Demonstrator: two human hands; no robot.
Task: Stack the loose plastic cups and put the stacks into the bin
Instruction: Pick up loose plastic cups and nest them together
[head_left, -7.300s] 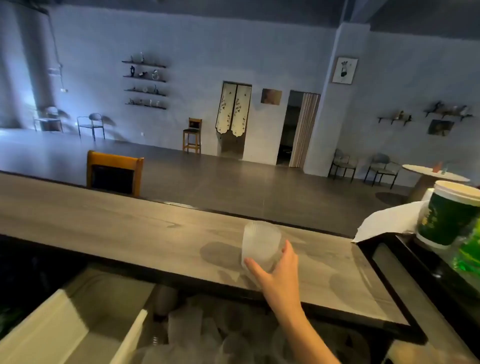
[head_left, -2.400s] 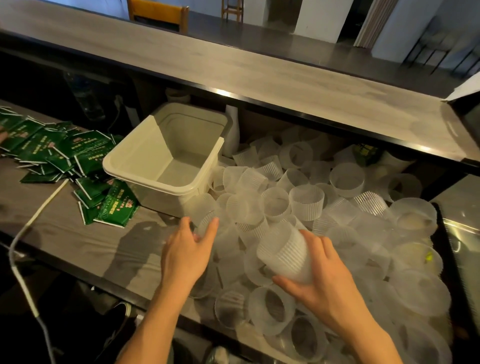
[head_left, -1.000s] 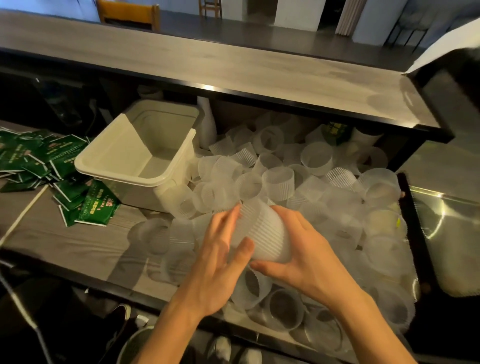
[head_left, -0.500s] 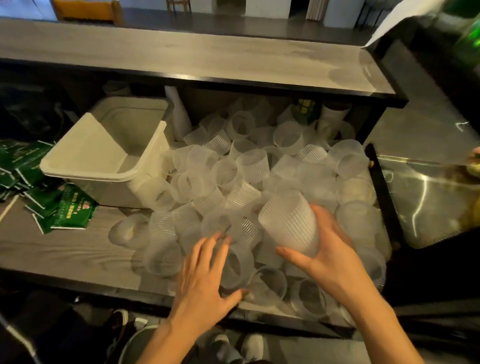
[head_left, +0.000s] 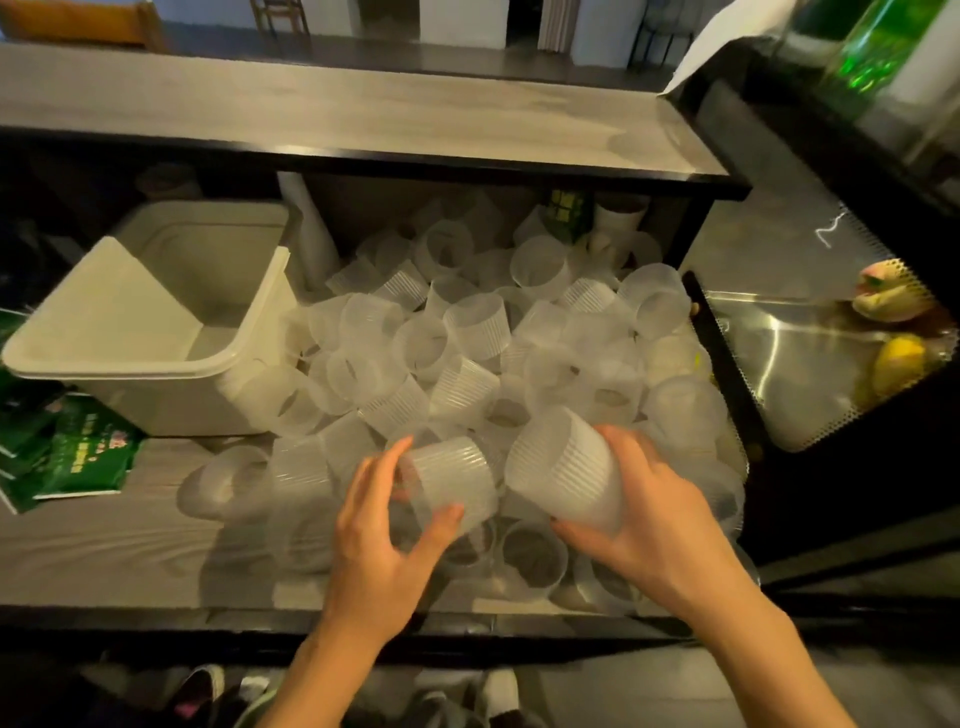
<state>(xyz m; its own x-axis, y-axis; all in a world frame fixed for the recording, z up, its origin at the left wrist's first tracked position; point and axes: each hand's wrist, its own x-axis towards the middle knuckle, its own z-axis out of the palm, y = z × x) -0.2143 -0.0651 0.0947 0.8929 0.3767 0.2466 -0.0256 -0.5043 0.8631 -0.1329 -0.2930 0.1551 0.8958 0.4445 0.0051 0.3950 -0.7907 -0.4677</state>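
Note:
A heap of several loose ribbed clear plastic cups (head_left: 467, 332) covers the lower counter under the bar top. My right hand (head_left: 644, 514) grips a short stack of ribbed cups (head_left: 566, 473), tilted with its open end toward the left. My left hand (head_left: 384, 525) holds a single ribbed cup (head_left: 452, 478) lying on its side just left of that stack, thumb and fingers curled round it. The cream plastic bin (head_left: 130, 358) stands at the left of the heap; its inside looks bare.
Green sachets (head_left: 78, 457) lie on the wooden counter (head_left: 104, 545) left of the cups. The bar top (head_left: 337, 119) overhangs the back of the heap. A perforated steel tray (head_left: 810, 353) with fruit sits at the right. Shoes show on the floor below.
My left hand has lifted one cup out of the heap and brought it beside the stack in my right hand. The view has shifted slightly left.

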